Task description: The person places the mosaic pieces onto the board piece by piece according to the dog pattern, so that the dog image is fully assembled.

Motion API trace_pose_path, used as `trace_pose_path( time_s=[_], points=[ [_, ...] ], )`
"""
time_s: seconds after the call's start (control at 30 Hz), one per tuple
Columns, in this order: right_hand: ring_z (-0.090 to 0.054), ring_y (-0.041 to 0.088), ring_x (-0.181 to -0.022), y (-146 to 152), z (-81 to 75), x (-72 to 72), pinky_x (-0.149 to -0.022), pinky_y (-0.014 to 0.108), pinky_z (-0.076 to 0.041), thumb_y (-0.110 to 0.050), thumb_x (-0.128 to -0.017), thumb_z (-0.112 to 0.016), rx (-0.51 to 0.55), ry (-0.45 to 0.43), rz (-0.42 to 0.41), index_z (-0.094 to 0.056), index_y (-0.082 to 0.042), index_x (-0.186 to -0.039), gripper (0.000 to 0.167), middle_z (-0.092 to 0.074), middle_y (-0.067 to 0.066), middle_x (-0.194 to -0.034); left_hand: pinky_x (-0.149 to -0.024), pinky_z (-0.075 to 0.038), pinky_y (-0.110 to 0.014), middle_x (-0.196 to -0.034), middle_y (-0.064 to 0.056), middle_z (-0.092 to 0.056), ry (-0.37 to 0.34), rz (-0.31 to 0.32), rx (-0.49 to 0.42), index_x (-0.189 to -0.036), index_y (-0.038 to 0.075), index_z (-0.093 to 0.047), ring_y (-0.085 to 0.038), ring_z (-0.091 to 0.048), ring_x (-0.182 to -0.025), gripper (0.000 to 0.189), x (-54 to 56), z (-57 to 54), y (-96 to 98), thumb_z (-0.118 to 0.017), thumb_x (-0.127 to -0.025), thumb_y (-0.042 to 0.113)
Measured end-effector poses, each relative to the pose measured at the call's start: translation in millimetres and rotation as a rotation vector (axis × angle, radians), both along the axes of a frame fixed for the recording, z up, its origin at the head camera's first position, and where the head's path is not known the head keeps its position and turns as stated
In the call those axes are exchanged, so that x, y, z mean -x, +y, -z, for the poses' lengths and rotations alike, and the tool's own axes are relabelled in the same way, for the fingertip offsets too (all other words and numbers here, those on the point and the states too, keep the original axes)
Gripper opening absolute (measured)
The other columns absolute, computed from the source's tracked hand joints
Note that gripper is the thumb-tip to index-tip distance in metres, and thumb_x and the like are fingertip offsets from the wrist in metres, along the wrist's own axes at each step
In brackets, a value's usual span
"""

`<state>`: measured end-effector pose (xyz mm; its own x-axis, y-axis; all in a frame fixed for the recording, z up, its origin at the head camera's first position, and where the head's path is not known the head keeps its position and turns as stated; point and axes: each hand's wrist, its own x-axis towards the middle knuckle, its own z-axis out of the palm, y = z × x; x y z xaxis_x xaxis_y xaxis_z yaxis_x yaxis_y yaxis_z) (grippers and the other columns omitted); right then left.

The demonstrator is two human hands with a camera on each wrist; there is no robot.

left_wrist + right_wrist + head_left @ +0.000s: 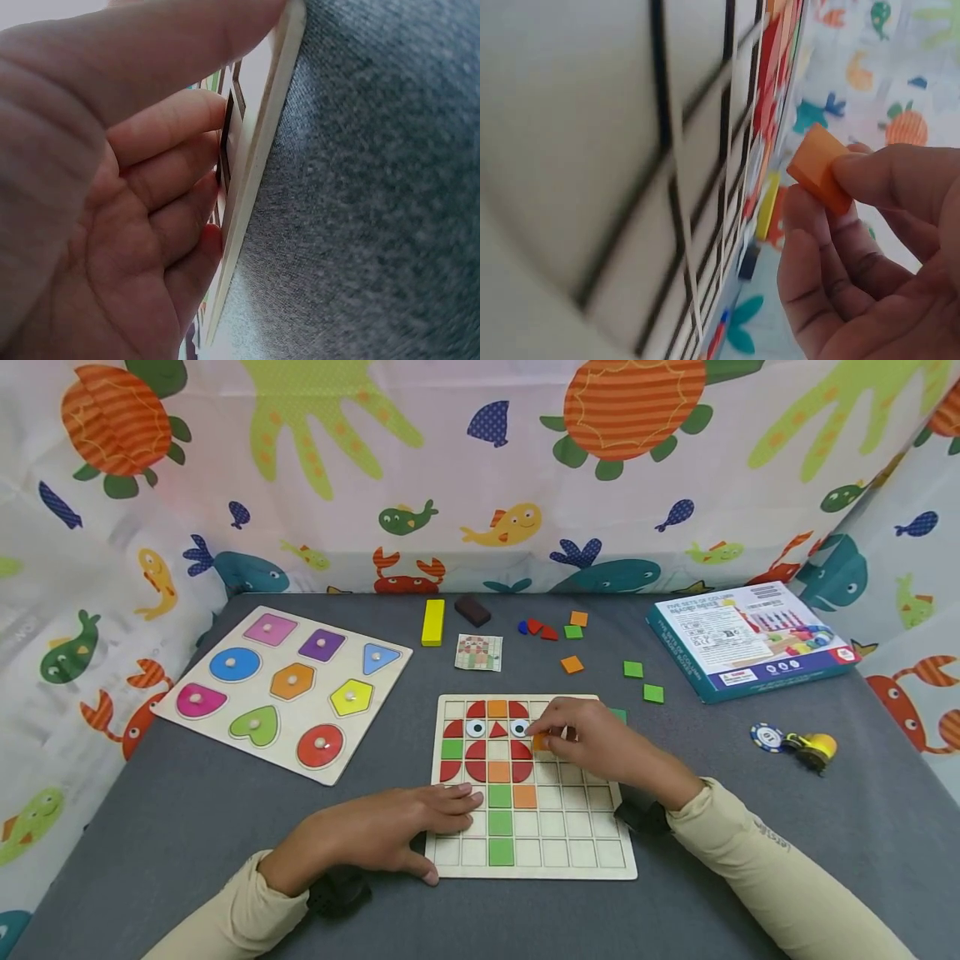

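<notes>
A wooden grid board (555, 853) lies on the table with red curved pieces, a red triangle (498, 730), two eye pieces (476, 728), and green (501, 852) and orange square tiles (525, 796) in its cells. My right hand (611, 743) pinches an orange square tile (819, 169) between thumb and fingers, above the board's upper middle, beside the right eye piece. In the right wrist view the tile is tilted and apart from the grid. My left hand (382, 828) rests its extended fingers on the board's lower left, thumb by the front edge.
Behind the board lie a picture card (478, 653), a yellow block (432, 623), a dark block (472, 611) and loose tiles (572, 664). A shape puzzle (292, 647) is at left. A box (750, 639) and a keyring-like item (810, 749) are at right.
</notes>
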<state>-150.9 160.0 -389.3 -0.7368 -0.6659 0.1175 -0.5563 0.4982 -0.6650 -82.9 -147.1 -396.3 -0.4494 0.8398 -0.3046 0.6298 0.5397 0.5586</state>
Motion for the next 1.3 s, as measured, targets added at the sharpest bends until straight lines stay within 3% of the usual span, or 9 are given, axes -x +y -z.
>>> trace_pose_path(
  time_s=[0.23,0.63,0.77,0.97,1.17,1.3],
  points=[
    [-0.056,0.011,-0.088,-9.8,2.2,-21.3,-0.074,0.029,-0.048,-0.002,-0.090,-0.066,-0.034,-0.148,-0.025,-0.074,-0.012,-0.108,0.022,-0.067,-0.008,-0.101,-0.110,-0.030,-0.037,-0.157,0.006,-0.026,-0.014,0.005,-0.017,-0.146,0.015,-0.045,-0.013,-0.017,-0.145,0.072,-0.8,-0.7,1.4,-0.077,-0.084,0.032],
    [-0.056,0.009,-0.084,-18.2,-1.0,-41.0,-0.073,0.028,-0.049,-0.002,-0.090,-0.066,-0.028,-0.230,-0.143,-0.076,-0.013,-0.102,0.018,-0.064,-0.008,-0.095,-0.110,-0.031,-0.037,-0.157,0.006,-0.027,-0.011,-0.004,-0.018,-0.146,0.016,-0.046,-0.013,-0.018,-0.145,0.072,1.1,0.2,0.7,-0.078,-0.084,0.033],
    [-0.055,0.007,-0.081,-22.6,1.6,-48.5,-0.072,0.026,-0.049,-0.003,-0.089,-0.068,-0.079,-0.202,-0.170,-0.075,-0.013,-0.098,0.015,-0.064,-0.009,-0.092,-0.110,-0.031,-0.037,-0.157,0.006,-0.028,-0.009,-0.009,-0.016,-0.146,0.015,-0.046,-0.013,-0.018,-0.145,0.073,1.1,-0.4,1.1,-0.078,-0.083,0.032],
    [-0.055,0.009,-0.082,-28.2,3.1,-56.4,-0.074,0.030,-0.049,-0.003,-0.085,-0.072,-0.180,-0.068,-0.112,-0.073,-0.011,-0.094,0.012,-0.062,-0.006,-0.092,-0.110,-0.031,-0.037,-0.157,0.005,-0.028,-0.013,-0.017,-0.014,-0.146,0.015,-0.046,-0.014,-0.018,-0.145,0.073,0.9,-1.2,0.9,-0.078,-0.083,0.031],
    [-0.055,0.008,-0.083,-30.0,1.4,-57.2,-0.077,0.032,-0.049,0.000,-0.082,-0.073,-0.209,-0.066,-0.135,-0.074,-0.010,-0.094,0.015,-0.064,-0.008,-0.091,-0.110,-0.031,-0.037,-0.157,0.006,-0.028,-0.023,-0.019,-0.026,-0.146,0.015,-0.046,-0.013,-0.019,-0.145,0.073,0.2,-0.5,0.7,-0.078,-0.083,0.031],
    [-0.055,0.008,-0.081,-29.2,-1.0,-48.1,-0.075,0.030,-0.049,-0.007,-0.085,-0.074,-0.198,-0.057,-0.157,-0.075,-0.010,-0.097,0.013,-0.064,-0.008,-0.091,-0.110,-0.031,-0.038,-0.157,0.007,-0.027,-0.027,-0.017,-0.025,-0.146,0.015,-0.046,-0.013,-0.019,-0.145,0.072,0.1,-0.2,0.5,-0.078,-0.083,0.031]
  ],
)
